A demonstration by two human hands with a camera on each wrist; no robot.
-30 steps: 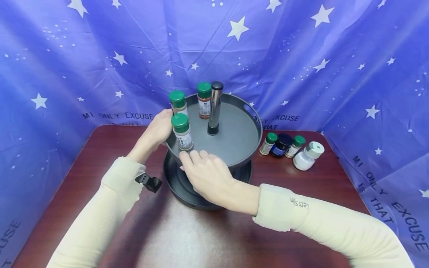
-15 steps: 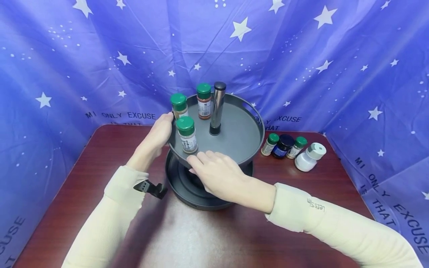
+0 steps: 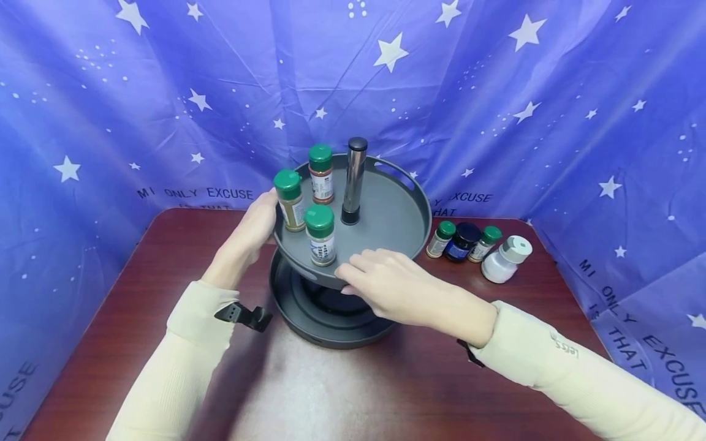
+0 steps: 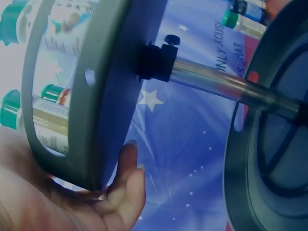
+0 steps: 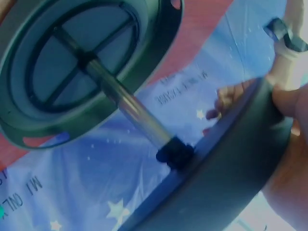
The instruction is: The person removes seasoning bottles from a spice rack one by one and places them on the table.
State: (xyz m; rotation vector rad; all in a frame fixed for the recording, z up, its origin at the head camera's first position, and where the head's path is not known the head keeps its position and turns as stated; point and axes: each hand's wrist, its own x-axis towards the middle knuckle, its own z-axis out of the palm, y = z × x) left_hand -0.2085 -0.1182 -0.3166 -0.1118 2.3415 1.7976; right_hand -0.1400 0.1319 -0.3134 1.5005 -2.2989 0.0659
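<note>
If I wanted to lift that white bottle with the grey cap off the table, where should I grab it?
Probably round the white bottle on its wide body, coming from the right or front. It leans, its grey cap looks smaller, and a green-capped jar stands close on its left.

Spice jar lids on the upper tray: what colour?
Green, all three spice jars; clearest in head view.
</note>
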